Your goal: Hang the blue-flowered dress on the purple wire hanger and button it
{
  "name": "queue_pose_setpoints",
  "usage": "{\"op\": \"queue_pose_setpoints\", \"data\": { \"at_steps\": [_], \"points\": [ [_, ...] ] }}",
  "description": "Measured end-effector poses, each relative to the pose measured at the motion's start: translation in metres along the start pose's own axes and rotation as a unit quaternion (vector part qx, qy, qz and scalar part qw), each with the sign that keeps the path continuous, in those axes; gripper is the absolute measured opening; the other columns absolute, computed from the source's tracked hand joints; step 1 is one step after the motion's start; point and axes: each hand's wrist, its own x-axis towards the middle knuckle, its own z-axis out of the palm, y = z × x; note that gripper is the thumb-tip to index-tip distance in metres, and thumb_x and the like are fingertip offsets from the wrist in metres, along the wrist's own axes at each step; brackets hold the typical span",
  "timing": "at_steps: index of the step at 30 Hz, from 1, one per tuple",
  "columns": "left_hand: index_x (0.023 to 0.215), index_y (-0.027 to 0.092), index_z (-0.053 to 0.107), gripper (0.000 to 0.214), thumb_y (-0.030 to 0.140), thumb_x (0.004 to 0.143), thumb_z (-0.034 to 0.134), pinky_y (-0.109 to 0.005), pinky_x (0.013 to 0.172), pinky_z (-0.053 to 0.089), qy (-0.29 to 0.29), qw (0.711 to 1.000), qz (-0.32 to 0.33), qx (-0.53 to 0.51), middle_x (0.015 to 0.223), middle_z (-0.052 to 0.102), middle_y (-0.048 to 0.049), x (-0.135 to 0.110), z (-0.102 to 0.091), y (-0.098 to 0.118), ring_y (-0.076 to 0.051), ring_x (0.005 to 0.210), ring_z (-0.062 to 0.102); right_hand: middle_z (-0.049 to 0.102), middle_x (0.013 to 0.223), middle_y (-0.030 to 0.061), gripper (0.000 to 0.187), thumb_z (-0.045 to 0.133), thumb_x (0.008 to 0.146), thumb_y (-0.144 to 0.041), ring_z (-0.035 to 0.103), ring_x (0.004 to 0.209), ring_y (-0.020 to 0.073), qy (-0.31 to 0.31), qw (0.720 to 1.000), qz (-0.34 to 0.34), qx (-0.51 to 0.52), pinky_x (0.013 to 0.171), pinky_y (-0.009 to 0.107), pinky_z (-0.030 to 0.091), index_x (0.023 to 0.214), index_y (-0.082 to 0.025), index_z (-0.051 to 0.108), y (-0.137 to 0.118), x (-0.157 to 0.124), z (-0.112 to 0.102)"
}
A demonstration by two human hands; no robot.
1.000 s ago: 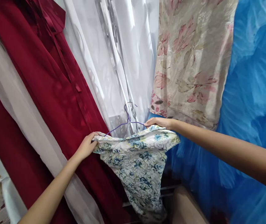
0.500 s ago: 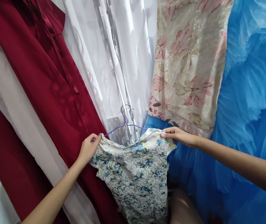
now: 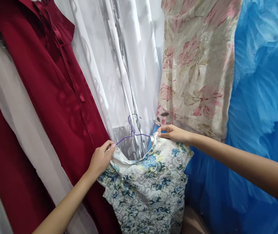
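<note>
A short-sleeved garment (image 3: 146, 191) with a blue, grey and white floral print hangs on a thin purple hanger (image 3: 132, 132). My left hand (image 3: 102, 157) is closed on its left shoulder, by the hanger's left arm. At the other shoulder, my right hand (image 3: 171, 132) pinches the cloth beside the neckline, near the hanger's right arm. Between my hands the neckline dips in a wide curve. The hanger's hook points up in front of the white curtain. Its lower hem runs out of view at the bottom.
Dark red garments (image 3: 56, 97) and a pale sheer cloth (image 3: 24, 94) hang at the left. Behind is a white curtain (image 3: 144, 42) with grey strips. A beige cloth with pink flowers (image 3: 197, 68) hangs at the right, over blue tulle (image 3: 258, 130).
My right hand has slid inward along the shoulder, closer to the neckline. My left hand has shifted slightly right, and the neckline now hangs deeper and rounder.
</note>
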Motion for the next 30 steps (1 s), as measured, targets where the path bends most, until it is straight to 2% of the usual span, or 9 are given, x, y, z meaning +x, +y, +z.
{"op": "queue_pose_setpoints", "data": {
  "at_steps": [6,9,16,19,21,24,26,28,30],
  "points": [
    [0.088,0.024,0.068,0.03,0.047,0.092,0.05,-0.027,0.069,0.042,0.031,0.998,-0.011,0.049,0.074,0.07,-0.0007,0.015,0.0,0.002,-0.021,0.069,0.063,0.061,0.069,-0.0001,0.032,0.081,0.07,-0.046,0.05,0.058,0.013,0.019,0.999,0.013,-0.034,0.053,0.026,0.037,0.081,-0.019,0.066,-0.021,0.021,-0.013],
    [0.084,0.023,0.068,0.027,0.044,0.09,0.052,-0.027,0.066,0.039,0.04,0.997,-0.027,0.053,0.072,0.068,-0.0007,0.022,0.0,-0.005,-0.021,0.068,0.061,0.058,0.065,0.0003,0.028,0.078,0.074,-0.044,0.048,0.055,0.0125,0.016,0.998,0.015,-0.051,0.051,0.026,0.034,0.079,-0.019,0.067,-0.035,0.028,-0.007],
    [0.085,0.019,0.066,0.023,0.039,0.086,0.055,-0.026,0.068,0.041,0.1,0.989,-0.056,-0.093,0.08,0.067,-0.0015,0.014,0.021,-0.038,-0.019,0.074,0.059,0.052,0.056,-0.0033,0.028,0.074,0.079,-0.044,0.041,0.047,0.0097,-0.106,0.994,0.005,-0.03,0.044,0.023,0.028,0.082,-0.019,0.063,-0.055,0.014,0.069],
    [0.09,0.018,0.061,0.027,0.041,0.092,0.046,-0.026,0.066,0.043,0.137,0.98,-0.071,-0.126,0.08,0.064,-0.0033,0.003,0.031,-0.039,-0.019,0.073,0.059,0.054,0.053,-0.0046,0.028,0.066,0.086,-0.047,0.044,0.043,0.0109,-0.163,0.987,0.002,-0.002,0.042,0.023,0.032,0.092,-0.021,0.059,-0.056,0.01,0.097],
    [0.092,0.019,0.059,0.035,0.048,0.097,0.039,-0.024,0.056,0.04,0.157,0.97,-0.089,-0.164,0.07,0.057,-0.0007,-0.007,0.035,-0.032,-0.016,0.061,0.053,0.059,0.057,-0.0033,0.029,0.06,0.09,-0.047,0.05,0.045,0.0132,-0.158,0.987,-0.019,-0.007,0.044,0.024,0.037,0.103,-0.021,0.056,-0.051,0.007,0.106],
    [0.089,0.019,0.059,0.049,0.061,0.097,0.036,-0.022,0.044,0.03,0.17,0.931,-0.135,-0.292,0.057,0.042,0.0046,-0.023,0.036,-0.013,-0.012,0.046,0.039,0.067,0.078,0.0018,0.032,0.062,0.09,-0.039,0.061,0.064,0.0174,-0.076,0.98,-0.128,-0.131,0.059,0.029,0.048,0.116,-0.021,0.056,-0.035,-0.004,0.108],
    [0.083,0.017,0.062,0.059,0.068,0.095,0.036,-0.021,0.043,0.028,0.149,0.898,-0.164,-0.381,0.054,0.041,0.0048,-0.033,0.033,0.003,-0.01,0.043,0.037,0.07,0.102,0.0074,0.043,0.065,0.088,-0.029,0.065,0.088,0.0225,-0.048,0.946,-0.214,-0.237,0.078,0.036,0.053,0.129,-0.022,0.054,-0.023,-0.018,0.107],
    [0.075,0.015,0.063,0.065,0.072,0.092,0.038,-0.02,0.043,0.028,0.107,0.864,-0.189,-0.455,0.052,0.043,0.0037,-0.039,0.031,0.02,-0.008,0.041,0.035,0.06,0.132,0.0133,0.064,0.066,0.086,-0.023,0.058,0.119,0.028,-0.066,0.914,-0.268,-0.297,0.1,0.043,0.048,0.145,-0.022,0.043,-0.011,-0.033,0.11],
    [0.073,0.014,0.064,0.065,0.074,0.088,0.045,-0.019,0.044,0.029,0.051,0.807,-0.208,-0.55,0.05,0.044,0.0033,-0.042,0.031,0.04,-0.007,0.042,0.036,0.042,0.153,0.0169,0.088,0.072,0.081,-0.023,0.041,0.141,0.0313,-0.09,0.895,-0.296,-0.32,0.115,0.046,0.037,0.156,-0.021,0.026,0.0,-0.048,0.117]
  ]
}}
